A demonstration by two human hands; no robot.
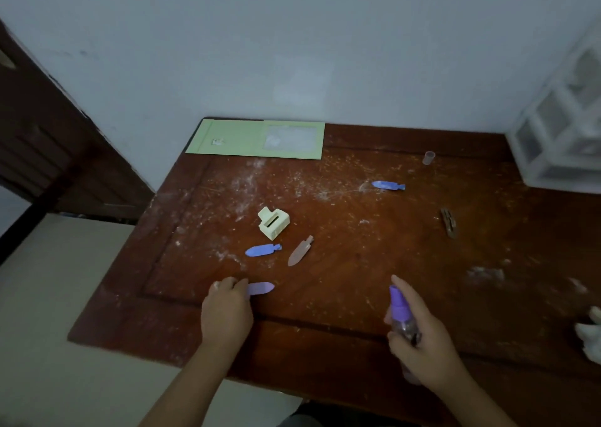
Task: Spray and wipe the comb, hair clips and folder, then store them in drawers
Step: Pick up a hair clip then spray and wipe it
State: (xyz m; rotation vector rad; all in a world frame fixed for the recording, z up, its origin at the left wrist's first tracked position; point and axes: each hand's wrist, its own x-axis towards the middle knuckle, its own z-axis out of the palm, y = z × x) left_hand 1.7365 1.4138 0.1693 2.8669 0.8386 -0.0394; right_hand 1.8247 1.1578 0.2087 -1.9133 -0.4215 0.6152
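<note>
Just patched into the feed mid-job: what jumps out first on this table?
The two hands at the near edge: the left hand pinches a lilac clip flat on the table, and the right hand holds a purple spray bottle beside it. Past them, more clips lie scattered around a cream claw clip at centre, with a green folder against the wall.

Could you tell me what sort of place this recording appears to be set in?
Probably a room in a home, not a workshop or lab. A worn wooden table stands against a plain painted wall, a white plastic drawer unit sits on its far right corner, and a dark wooden door is at the left.
</note>
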